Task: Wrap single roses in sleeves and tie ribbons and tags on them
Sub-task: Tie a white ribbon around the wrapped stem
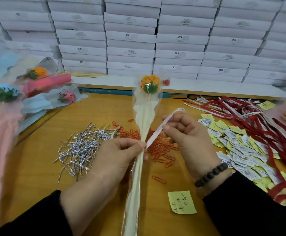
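My left hand (pixel 120 155) pinches the gathered neck of the sleeve (pixel 143 126) between thumb and fingers, while my right hand (pixel 188 133) holds a white ribbon (pixel 157 132) curled in its fingers, the strip running taut from the pinch point up and over the knuckles. The single rose (pixel 150 83), orange with a green leaf collar, stands upright on a thin stick inside the clear and cream sleeve, held above the yellow table (pixel 36 167) at centre frame. I judge the wrapped flower very light and the film slippery and easily creased, so the narrow neck, where the sleeve bunches round the stick, looks the safest place to hold it; the head seems fragile and best left untouched. The ribbon looks soft and limp, likely to slip unless kept under tension. Beneath the hands lie red paper clips (pixel 162 150), with silver twist ties (pixel 81 147) to the left, and printed and yellow tags (pixel 237 143) and red ribbons (pixel 258 120) to the right. Finished roses (pixel 36 82) lie at far left before stacked white boxes (pixel 130 36).
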Demonstrator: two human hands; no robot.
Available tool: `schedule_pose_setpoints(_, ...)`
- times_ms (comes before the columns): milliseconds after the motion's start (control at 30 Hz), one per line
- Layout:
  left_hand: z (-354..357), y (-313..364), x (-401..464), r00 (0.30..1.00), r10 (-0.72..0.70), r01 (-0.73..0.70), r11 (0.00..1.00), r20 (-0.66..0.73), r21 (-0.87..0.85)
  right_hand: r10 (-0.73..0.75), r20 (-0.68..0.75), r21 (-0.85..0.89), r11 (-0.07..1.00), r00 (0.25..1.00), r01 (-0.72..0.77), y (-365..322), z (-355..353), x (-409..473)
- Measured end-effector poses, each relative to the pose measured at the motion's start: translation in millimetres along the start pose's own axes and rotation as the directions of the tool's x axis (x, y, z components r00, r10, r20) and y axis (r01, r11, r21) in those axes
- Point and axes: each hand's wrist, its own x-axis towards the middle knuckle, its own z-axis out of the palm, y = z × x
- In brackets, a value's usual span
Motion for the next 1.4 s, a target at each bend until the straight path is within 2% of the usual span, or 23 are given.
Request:
schedule_pose_setpoints(67,0.2,-1.8,0.0,0.999,0.052,-0.052,0.995,0.004,0.081,-0.079,0.021,-0.067,0.995,0.997,0.080,-5.7,1.5,-0.3)
schedule_pose_setpoints(167,1.0,-2.4,0.1,0.997,0.075,-0.077,0.990,0.021,0.122,-0.108,0.058,-0.084,0.990,0.992,0.113,-10.8,6.3,-2.7)
schedule_pose_setpoints(300,2.8,-2.9,-1.7,0.992,0.100,-0.116,0.965,0.079,0.237,-0.019,0.128,-0.027,0.999,0.992,0.022,-9.7,11.8,-5.8)
schedule_pose_setpoints(400,3.9,-4.7,-2.2,0.981,0.129,-0.170,0.932,0.146,0.320,0.073,0.180,-0.052,0.997,0.981,-0.065,-6.8,15.3,-7.7)
schedule_pose_setpoints(533,4.5,-8.5,-1.7,0.968,0.172,-0.240,0.848,0.182,0.473,0.144,0.158,-0.082,0.988,0.977,-0.132,0.0,12.7,-4.7)
schedule_pose_setpoints(633,5.1,-9.8,-2.3,0.960,0.175,-0.268,0.810,0.221,0.522,0.188,0.142,-0.152,0.974,0.972,-0.166,5.2,8.2,-2.7)
schedule_pose_setpoints(800,2.2,-4.8,-0.2,0.961,0.146,-0.244,0.844,0.233,0.477,0.229,0.178,-0.340,0.927,0.957,-0.159,10.2,5.2,-1.7)
schedule_pose_setpoints(1033,-0.4,2.5,5.2,0.972,0.120,-0.183,0.925,0.201,0.334,0.280,0.207,-0.396,0.900,0.937,-0.182,10.9,4.8,-0.4)
schedule_pose_setpoints(1233,-0.5,3.1,6.9,0.966,0.161,-0.215,0.934,0.202,0.287,0.249,0.241,-0.458,0.882,0.938,-0.116,13.4,4.5,0.3)
schedule_pose_setpoints(1400,-2.7,7.7,6.9,0.946,0.266,-0.308,0.914,0.183,0.264,0.222,0.285,-0.549,0.835,0.933,-0.031,14.2,6.9,-0.8)
